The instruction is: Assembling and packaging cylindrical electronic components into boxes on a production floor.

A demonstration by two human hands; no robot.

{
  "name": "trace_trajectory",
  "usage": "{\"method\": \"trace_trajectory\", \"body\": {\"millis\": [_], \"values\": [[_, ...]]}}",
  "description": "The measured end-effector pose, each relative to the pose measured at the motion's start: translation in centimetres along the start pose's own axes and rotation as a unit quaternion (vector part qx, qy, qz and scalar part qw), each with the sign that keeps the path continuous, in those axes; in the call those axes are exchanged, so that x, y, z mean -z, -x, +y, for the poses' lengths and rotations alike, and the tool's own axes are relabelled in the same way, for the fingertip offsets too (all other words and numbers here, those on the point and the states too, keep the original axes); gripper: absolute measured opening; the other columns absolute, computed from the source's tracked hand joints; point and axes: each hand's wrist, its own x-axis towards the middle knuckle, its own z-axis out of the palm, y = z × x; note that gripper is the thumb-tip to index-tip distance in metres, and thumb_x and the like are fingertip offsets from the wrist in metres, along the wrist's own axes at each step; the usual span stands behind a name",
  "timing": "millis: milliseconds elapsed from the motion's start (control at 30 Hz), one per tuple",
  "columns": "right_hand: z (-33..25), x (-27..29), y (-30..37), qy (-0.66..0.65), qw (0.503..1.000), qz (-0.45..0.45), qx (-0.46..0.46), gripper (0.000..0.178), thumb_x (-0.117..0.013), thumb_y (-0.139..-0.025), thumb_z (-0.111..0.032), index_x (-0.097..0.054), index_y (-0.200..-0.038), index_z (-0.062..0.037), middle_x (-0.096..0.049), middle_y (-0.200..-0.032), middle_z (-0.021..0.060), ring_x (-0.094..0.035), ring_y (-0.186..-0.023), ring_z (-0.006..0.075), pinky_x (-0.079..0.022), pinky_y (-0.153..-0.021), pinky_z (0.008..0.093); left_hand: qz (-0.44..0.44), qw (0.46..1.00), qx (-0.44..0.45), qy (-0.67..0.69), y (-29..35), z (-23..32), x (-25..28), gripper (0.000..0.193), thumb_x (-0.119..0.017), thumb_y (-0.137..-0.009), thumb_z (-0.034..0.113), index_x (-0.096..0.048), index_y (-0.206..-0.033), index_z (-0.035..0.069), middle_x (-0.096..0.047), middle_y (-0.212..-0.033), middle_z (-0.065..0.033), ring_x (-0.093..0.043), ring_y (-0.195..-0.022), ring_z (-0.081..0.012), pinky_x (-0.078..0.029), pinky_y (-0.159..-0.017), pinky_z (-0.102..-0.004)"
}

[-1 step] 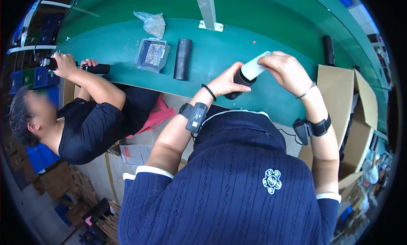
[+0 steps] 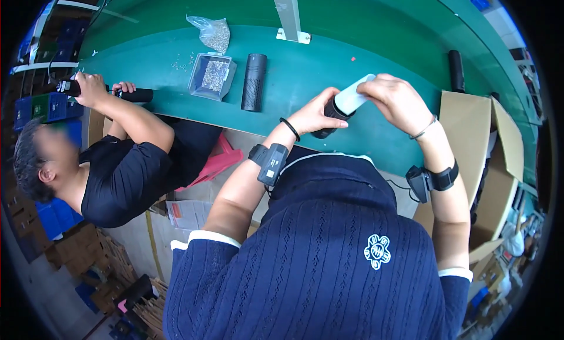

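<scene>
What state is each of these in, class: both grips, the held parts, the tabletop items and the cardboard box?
Left grip: closed around black cylinder
Right grip: pinching white tube
Black cylinder: held, tilted
White tube: slanted, lower end at black cylinder's mouth
Perforated cylinder: on green table, unheld
Bin: open-topped, holding small pieces
Plastic bag: part-filled
Cardboard box: open

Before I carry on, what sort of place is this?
Probably a factory assembly workshop: a long green workbench, a clear plastic box of small silvery parts, and a co-worker in a black shirt handling a black cylinder at the same bench.
</scene>
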Motion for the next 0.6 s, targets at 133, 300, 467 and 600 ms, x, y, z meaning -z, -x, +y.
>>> {"method": "trace_trajectory", "body": {"millis": [133,300,467,600], "values": [[-1.3,-0.6,0.0,-0.026,0.999,-0.036,0.012,0.02,-0.062,-0.076,0.0,-0.062,-0.095,-0.0033,-0.064,-0.087,0.0125,-0.062,-0.083,0.0316,-0.05,-0.073,0.0388,0.013,1.0,-0.019,-0.005,0.8,-0.7,-0.5,0.079,-0.083,-0.071,0.016,-0.038,-0.134,0.002,-0.053,-0.12,-0.0114,-0.051,-0.114,-0.0191,-0.042,-0.097,-0.0311],[-0.4,-4.6,0.1,-0.023,0.994,-0.102,-0.009,0.025,-0.057,-0.075,0.003,-0.061,-0.099,-0.0043,-0.066,-0.09,0.0153,-0.064,-0.091,0.0325,-0.051,-0.08,0.0401,0.0,1.0,-0.016,0.018,0.9,-0.1,-0.8,0.079,-0.083,-0.071,0.017,-0.038,-0.134,0.002,-0.054,-0.117,-0.0103,-0.052,-0.11,-0.0178,-0.044,-0.092,-0.0301],[-1.7,-4.7,0.6,-0.058,0.996,-0.048,-0.056,0.045,-0.058,-0.073,0.006,-0.052,-0.115,-0.0083,-0.06,-0.101,0.015,-0.058,-0.099,0.0347,-0.048,-0.084,0.0414,0.02,0.999,-0.03,-0.029,1.8,-0.5,-0.7,0.075,-0.077,-0.076,0.011,-0.034,-0.137,0.006,-0.053,-0.115,-0.0058,-0.049,-0.11,-0.014,-0.041,-0.093,-0.0297],[-0.8,-5.6,2.4,-0.048,0.995,-0.063,-0.058,0.033,-0.072,-0.065,0.002,-0.063,-0.096,-0.0082,-0.05,-0.106,0.011,-0.049,-0.105,0.0308,-0.045,-0.088,0.039,0.075,0.966,-0.145,-0.199,2.2,-1.3,-0.7,0.075,-0.078,-0.072,0.01,-0.036,-0.134,0.008,-0.046,-0.126,-0.0079,-0.051,-0.112,-0.0191,-0.043,-0.094,-0.0331]]}}
